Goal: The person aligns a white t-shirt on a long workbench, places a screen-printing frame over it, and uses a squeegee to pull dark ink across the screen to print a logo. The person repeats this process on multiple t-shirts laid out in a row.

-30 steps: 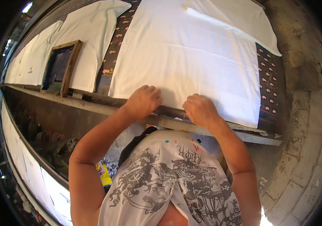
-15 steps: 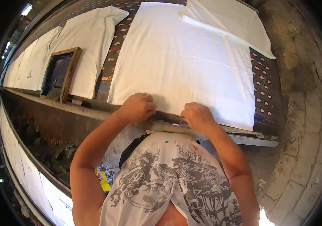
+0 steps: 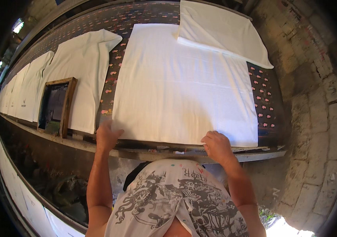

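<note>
A white cloth (image 3: 180,91) lies spread flat on the dark work table, its near hem along the front edge. My left hand (image 3: 108,134) is at the cloth's near left corner, slightly blurred, fingers and thumb apart. At the near hem, right of centre, my right hand (image 3: 216,143) has its fingers curled on the edge, gripping it. A folded white cloth (image 3: 223,31) overlaps the far right part of the spread one.
More white cloths (image 3: 73,55) lie in a row at left. A wooden-framed screen (image 3: 69,106) stands tilted beside them. The table (image 3: 263,94) shows small pink printed shapes. A block wall or ledge (image 3: 318,150) borders the right; another white-covered surface (image 3: 26,189) runs along the lower left.
My left hand has moved left to the cloth's corner and its fingers have spread. My right hand has shifted slightly right along the hem. The view has tilted, so the table sits lower.
</note>
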Motion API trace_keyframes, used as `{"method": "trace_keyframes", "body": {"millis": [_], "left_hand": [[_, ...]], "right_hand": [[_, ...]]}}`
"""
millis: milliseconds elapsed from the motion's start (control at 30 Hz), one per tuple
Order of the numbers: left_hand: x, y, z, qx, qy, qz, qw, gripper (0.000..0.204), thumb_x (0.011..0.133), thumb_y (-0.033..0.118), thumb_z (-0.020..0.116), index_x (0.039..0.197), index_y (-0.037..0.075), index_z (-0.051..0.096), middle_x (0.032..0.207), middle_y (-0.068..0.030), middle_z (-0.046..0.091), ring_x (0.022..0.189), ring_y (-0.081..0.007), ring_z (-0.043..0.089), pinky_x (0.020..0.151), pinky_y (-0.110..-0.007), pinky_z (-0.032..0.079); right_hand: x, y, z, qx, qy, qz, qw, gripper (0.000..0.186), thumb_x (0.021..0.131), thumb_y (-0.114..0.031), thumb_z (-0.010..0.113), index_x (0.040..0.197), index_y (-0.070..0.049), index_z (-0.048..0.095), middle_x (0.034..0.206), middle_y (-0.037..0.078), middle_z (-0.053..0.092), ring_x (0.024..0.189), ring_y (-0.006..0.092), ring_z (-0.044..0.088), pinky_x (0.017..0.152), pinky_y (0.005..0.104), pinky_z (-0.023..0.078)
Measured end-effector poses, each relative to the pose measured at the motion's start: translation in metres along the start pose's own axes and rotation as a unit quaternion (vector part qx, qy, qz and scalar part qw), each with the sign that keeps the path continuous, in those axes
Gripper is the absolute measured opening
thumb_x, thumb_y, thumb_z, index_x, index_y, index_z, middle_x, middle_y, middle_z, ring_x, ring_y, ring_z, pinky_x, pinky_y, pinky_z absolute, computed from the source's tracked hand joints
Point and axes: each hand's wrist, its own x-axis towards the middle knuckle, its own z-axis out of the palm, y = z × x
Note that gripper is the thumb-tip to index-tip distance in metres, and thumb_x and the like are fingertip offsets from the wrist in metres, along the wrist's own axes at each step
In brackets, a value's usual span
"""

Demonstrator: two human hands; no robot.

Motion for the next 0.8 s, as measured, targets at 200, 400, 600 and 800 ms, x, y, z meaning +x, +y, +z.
{"method": "trace_keyframes", "body": {"millis": [200,400,600,800], "left_hand": [[-0.004,-0.019,0.014,-0.572,0.021,-0.218,0.791,0.031,0.093,0.005,0.086,0.123,0.002,0.078,0.11,-0.0095,0.081,0.1,-0.0258,0.079,0.087,-0.042,0.066],[-0.024,0.076,0.062,-0.752,0.058,-0.296,0.586,0.051,0.11,0.017,0.069,0.158,0.004,0.056,0.148,-0.0192,0.07,0.131,-0.0394,0.073,0.12,-0.061,0.056],[-0.051,0.114,0.068,-0.729,-0.069,-0.363,0.577,0.043,0.114,0.02,0.068,0.152,0.003,0.062,0.141,-0.0165,0.076,0.126,-0.0351,0.078,0.111,-0.058,0.062],[-0.035,0.133,0.086,-0.714,-0.055,-0.315,0.623,0.035,0.118,0.017,0.063,0.148,0.001,0.064,0.133,-0.0152,0.077,0.12,-0.0316,0.079,0.104,-0.052,0.068]], "right_hand": [[0.002,-0.014,0.005,0.026,0.023,-0.042,0.999,0.006,0.094,-0.016,0.081,0.097,-0.011,0.079,0.099,0.011,0.073,0.098,0.0358,0.072,0.084,0.0505,0.059],[-0.011,-0.034,0.02,0.162,0.06,-0.015,0.985,0.014,0.101,-0.016,0.082,0.11,-0.006,0.083,0.108,0.018,0.082,0.1,0.0395,0.076,0.091,0.0506,0.062],[0.008,-0.081,-0.014,0.289,0.017,0.064,0.955,0.016,0.107,-0.011,0.077,0.117,-0.001,0.084,0.116,0.016,0.083,0.104,0.0278,0.078,0.094,0.0421,0.062],[-0.002,-0.07,0.004,0.57,-0.103,0.193,0.792,0.037,0.107,-0.007,0.076,0.141,0.008,0.074,0.131,0.018,0.082,0.122,0.0298,0.076,0.109,0.042,0.062]]}}
